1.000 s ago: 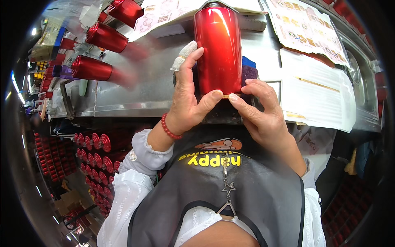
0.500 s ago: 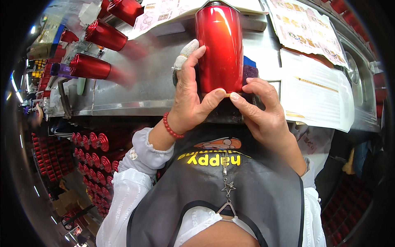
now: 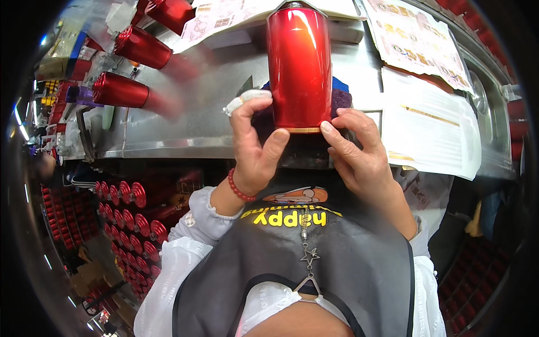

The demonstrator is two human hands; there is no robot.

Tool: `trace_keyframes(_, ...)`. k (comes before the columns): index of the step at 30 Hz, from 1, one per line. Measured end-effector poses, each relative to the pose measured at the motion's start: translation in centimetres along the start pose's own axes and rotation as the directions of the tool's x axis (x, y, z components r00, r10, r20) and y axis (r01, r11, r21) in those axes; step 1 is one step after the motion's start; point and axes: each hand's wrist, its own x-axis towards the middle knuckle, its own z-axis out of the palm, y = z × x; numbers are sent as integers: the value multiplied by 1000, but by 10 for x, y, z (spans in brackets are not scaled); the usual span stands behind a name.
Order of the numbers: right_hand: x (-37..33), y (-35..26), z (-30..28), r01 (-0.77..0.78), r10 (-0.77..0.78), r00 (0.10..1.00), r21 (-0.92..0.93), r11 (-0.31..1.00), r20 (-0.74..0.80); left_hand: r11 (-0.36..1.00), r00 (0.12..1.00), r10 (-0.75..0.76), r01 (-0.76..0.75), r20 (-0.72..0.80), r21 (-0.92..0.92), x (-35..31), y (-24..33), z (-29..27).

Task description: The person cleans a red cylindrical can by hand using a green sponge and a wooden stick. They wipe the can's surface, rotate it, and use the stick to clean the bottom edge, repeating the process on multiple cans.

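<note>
Metal table seen across the upper half. White sheets are laid at right, with gold strips on them; a patterned sheet is placed just beyond. Red cylinder is set at the table's near edge, centered before the body, on its side. Its long axis is run straight away from the wearer, nearly upright in view; the dark-rimmed end is pointed away, the other end toward the apron. Left hand is held half open at the cylinder's left: thumb is placed by the near-end corner, forefinger is bent along the side, and a white-wrapped fingertip is seen beside it. Right hand is partly curled: thumb tip is put at the near end's right corner, fingers are bent by the right side; firm grip cannot be told. Dark purple cloth is partly seen under the cylinder. Red bead bracelet is worn on the left wrist. Thin gold band is lined across the near end, between the thumbs.
</note>
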Motion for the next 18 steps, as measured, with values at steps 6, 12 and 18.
trace_keyframes(6,-1,2,2,-1,1,1000,11,1000,-11,987,997,-46,35,66,156,6,1,0)
trace_keyframes(12,-1,2,2,-4,4,1000,10,1000,-10,980,995,-61,46,74,193,9,7,2)
trace_keyframes(18,0,2,-1,-12,12,1000,40,999,1,964,984,173,-178,39,198,-10,-1,-16)
